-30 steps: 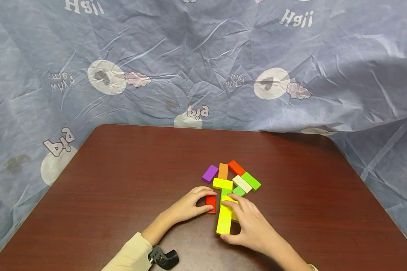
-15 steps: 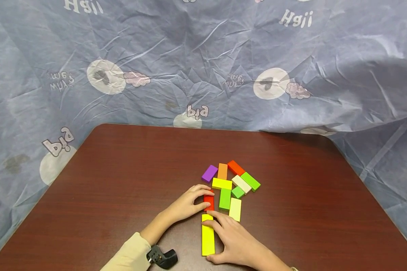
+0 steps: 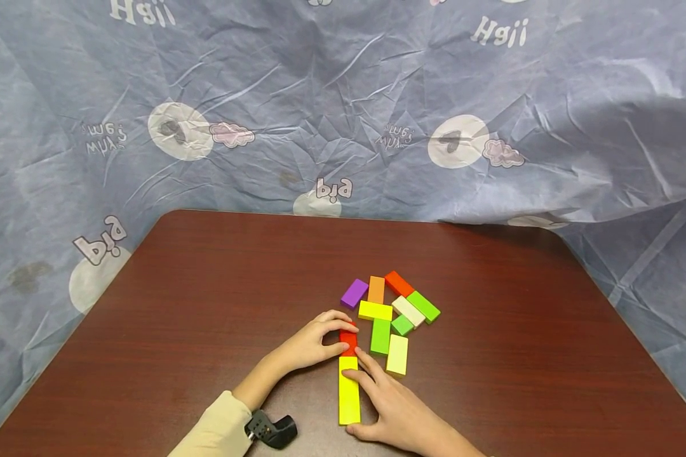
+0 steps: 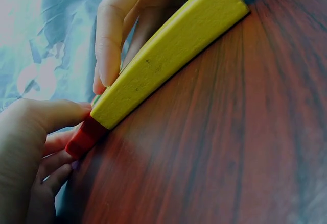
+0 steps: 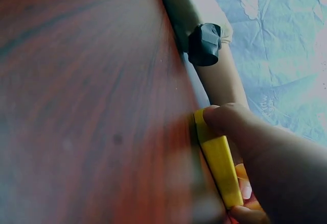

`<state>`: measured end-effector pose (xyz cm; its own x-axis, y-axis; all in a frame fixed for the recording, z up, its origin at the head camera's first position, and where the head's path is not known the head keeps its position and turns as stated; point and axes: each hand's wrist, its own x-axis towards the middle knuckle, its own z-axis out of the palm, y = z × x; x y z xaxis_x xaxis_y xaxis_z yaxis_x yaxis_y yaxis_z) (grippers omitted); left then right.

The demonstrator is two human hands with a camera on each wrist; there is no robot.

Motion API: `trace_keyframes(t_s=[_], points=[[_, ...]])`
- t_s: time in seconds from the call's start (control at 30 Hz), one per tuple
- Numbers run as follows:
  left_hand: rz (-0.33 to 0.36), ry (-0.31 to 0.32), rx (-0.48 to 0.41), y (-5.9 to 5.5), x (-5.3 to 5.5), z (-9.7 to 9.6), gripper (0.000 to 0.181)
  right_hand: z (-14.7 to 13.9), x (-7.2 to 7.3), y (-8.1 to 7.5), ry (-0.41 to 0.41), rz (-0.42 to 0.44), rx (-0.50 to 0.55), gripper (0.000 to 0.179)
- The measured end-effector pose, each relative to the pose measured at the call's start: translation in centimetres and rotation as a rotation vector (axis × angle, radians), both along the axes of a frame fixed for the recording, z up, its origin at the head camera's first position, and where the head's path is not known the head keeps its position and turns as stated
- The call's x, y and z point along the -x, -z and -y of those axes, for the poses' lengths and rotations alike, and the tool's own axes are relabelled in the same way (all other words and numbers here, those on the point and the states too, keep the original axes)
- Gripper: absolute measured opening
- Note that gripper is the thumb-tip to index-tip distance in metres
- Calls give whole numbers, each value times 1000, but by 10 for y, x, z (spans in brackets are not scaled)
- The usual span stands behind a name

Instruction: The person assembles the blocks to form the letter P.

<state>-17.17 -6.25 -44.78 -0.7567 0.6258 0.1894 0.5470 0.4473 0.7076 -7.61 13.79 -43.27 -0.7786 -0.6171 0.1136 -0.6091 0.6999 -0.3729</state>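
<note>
My left hand (image 3: 305, 346) pinches a small red block (image 3: 349, 343) lying on the table, with its thumb and fingers at the block's two ends. My right hand (image 3: 397, 409) grips a long yellow block (image 3: 349, 397) between thumb and fingers. The yellow block lies lengthwise toward me, its far end meeting the near end of the red block in one line. In the left wrist view the yellow block (image 4: 168, 60) and the red block (image 4: 86, 136) join end to end. The right wrist view shows the right thumb at the near end of the yellow block (image 5: 219, 165).
Right of the hands lie a green block (image 3: 380, 336) and a pale yellow block (image 3: 397, 355). Farther back are a short yellow block (image 3: 375, 310), a purple block (image 3: 354, 293), an orange block (image 3: 376, 290) and several others. A printed cloth (image 3: 343, 114) hangs behind the brown table (image 3: 234, 273).
My right hand has brought the long yellow block leftward and nearer, away from the green block, then up against the red block. The left hand has shifted the red block slightly left.
</note>
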Motion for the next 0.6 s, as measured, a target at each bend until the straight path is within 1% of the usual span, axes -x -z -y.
trace_keyframes(t_s=[0.13, 0.23, 0.43, 0.6], points=[[3, 7, 4, 0, 1, 0, 28, 1, -1, 0, 23, 108, 19, 68], [5, 4, 11, 0, 0, 0, 29, 1, -2, 0, 38, 143, 24, 68], [22, -8, -3, -1, -1, 1, 29, 1, -2, -1, 49, 167, 28, 68], [32, -11, -2, -1, -1, 0, 30, 1, -3, 0, 66, 153, 23, 68]])
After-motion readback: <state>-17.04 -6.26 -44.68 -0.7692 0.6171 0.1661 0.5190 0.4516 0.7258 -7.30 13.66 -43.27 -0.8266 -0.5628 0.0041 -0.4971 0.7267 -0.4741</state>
